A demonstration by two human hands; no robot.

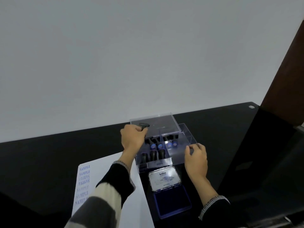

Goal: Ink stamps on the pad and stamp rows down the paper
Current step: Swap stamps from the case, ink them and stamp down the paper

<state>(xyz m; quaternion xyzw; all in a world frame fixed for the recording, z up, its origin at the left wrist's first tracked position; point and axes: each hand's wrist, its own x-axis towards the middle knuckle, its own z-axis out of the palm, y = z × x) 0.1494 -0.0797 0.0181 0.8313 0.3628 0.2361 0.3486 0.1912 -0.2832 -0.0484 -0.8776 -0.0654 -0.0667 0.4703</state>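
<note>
Just above the middle of the frame, on the dark worktop [49,153], the left hand [132,139] has its grip clamped round a black stamp [144,126], fingers curled about the shaft so that the flat end sticks out toward the clear lid [154,124] of the stamp case [166,150]. The right hand [195,160] rests on the near right edge of the case with relaxed fingers that pinch nothing, seemingly steadying it. More stamps stand in the case's compartments. Below it lies the ink pad [171,203], lid folded back, and at lower left the paper [115,163] carries a column of blue SAMPLE prints [83,183]. Such a stamp is probably light and rigid, its handle smooth plastic; holding it low on the shaft would keep the inked face level and clean fingers off the die. The case looks light and liable to slide.
</note>
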